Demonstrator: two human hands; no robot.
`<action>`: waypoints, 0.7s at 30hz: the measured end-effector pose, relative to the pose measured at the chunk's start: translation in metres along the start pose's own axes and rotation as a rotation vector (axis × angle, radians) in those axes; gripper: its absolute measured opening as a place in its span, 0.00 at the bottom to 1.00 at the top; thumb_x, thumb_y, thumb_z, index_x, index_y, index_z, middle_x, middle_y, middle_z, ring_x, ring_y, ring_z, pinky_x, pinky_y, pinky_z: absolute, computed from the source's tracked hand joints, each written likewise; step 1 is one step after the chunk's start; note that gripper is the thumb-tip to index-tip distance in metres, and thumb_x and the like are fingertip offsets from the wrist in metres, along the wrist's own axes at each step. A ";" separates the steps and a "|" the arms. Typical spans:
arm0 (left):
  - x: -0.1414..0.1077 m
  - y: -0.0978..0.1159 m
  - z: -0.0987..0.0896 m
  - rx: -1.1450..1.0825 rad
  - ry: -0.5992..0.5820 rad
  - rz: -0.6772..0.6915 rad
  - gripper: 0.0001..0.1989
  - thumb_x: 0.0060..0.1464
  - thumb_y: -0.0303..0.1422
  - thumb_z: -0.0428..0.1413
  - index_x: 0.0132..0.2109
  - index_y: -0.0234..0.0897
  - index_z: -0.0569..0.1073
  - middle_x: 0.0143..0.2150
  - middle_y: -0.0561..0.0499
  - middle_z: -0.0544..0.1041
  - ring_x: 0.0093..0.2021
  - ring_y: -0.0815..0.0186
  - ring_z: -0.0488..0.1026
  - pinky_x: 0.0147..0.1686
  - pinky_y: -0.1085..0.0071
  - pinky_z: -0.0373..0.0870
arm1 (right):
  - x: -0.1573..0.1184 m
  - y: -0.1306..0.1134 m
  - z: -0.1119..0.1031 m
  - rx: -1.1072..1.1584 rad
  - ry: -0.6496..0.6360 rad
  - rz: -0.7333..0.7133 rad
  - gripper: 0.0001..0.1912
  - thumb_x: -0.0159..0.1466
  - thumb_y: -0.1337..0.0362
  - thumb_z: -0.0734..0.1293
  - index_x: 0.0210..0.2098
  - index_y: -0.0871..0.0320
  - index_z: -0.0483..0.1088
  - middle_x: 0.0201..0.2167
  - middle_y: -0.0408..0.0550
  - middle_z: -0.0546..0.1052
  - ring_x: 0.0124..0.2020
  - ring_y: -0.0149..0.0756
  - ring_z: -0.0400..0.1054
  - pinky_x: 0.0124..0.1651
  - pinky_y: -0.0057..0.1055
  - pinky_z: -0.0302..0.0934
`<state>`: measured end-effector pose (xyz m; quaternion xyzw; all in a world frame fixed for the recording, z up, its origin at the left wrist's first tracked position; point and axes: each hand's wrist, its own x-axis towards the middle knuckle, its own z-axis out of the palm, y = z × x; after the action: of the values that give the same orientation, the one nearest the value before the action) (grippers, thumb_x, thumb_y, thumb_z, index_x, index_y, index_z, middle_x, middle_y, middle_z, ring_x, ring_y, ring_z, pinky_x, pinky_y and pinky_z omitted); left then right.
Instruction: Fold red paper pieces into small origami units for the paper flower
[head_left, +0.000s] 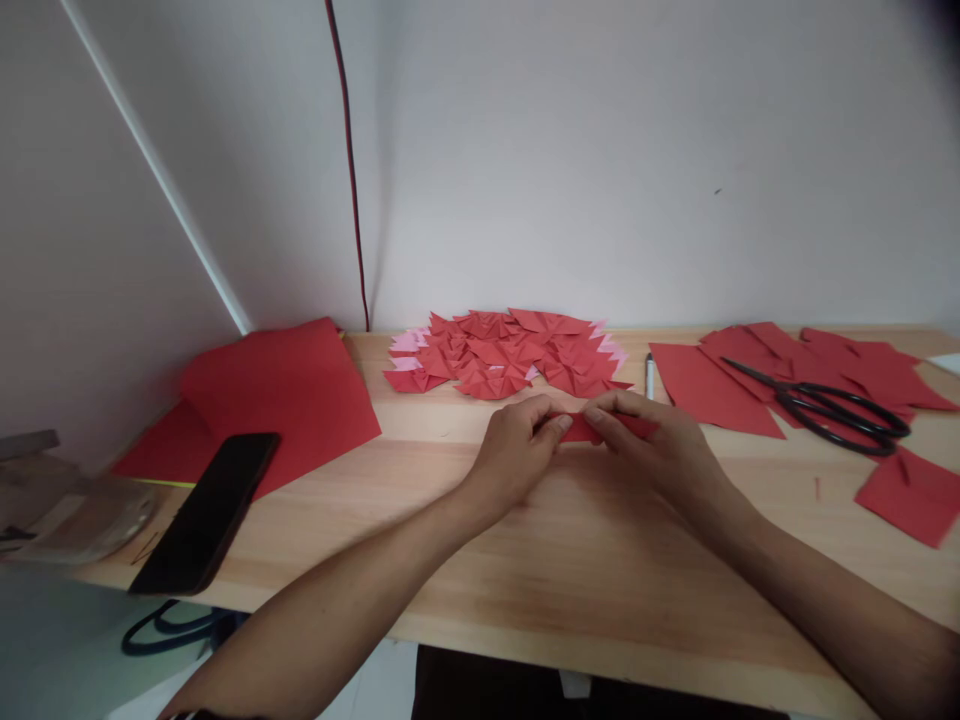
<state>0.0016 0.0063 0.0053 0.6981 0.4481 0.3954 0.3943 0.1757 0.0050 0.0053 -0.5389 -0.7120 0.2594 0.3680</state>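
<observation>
A small piece of folded red paper [582, 429] is pinched between both hands, just above the wooden table. My left hand [517, 445] grips its left end with thumb and fingers closed. On the other end, my right hand [651, 440] presses the paper between thumb and fingers, hiding part of it. Right behind the hands lies a heap of folded red paper pieces [502, 355], with some pink paper [409, 343] showing at its sides. A white pen with a dark tip [650, 378] lies behind my right hand.
On the right, black-handled scissors [840, 408] rest on red paper squares [720, 390], with another red square [911, 495] nearer the edge. Large red sheets [277, 390] and a black phone [206, 515] lie left. A dark cable [349, 150] hangs along the wall behind.
</observation>
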 end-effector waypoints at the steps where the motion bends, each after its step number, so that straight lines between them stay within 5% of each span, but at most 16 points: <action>1: 0.000 0.000 0.000 0.008 0.004 -0.002 0.09 0.57 0.31 0.49 0.31 0.35 0.71 0.28 0.54 0.69 0.30 0.70 0.65 0.33 0.74 0.60 | 0.000 0.000 0.000 -0.004 -0.004 -0.005 0.12 0.63 0.55 0.62 0.28 0.55 0.70 0.22 0.41 0.71 0.24 0.32 0.64 0.30 0.28 0.56; 12: -0.001 -0.003 -0.001 0.124 -0.027 0.044 0.10 0.56 0.31 0.48 0.27 0.36 0.66 0.25 0.55 0.66 0.28 0.70 0.62 0.30 0.73 0.56 | -0.001 -0.001 0.001 -0.018 -0.110 -0.051 0.09 0.64 0.57 0.60 0.31 0.54 0.67 0.30 0.44 0.75 0.33 0.36 0.68 0.38 0.32 0.59; 21: -0.005 0.001 0.000 0.156 -0.063 0.021 0.11 0.53 0.29 0.48 0.23 0.35 0.61 0.21 0.57 0.59 0.24 0.72 0.56 0.26 0.73 0.50 | -0.003 -0.005 0.004 -0.014 -0.173 -0.047 0.07 0.61 0.63 0.60 0.28 0.55 0.67 0.25 0.42 0.72 0.28 0.33 0.65 0.31 0.28 0.58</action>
<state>0.0001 0.0010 0.0049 0.7436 0.4576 0.3411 0.3483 0.1698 0.0008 0.0059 -0.5001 -0.7554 0.2912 0.3073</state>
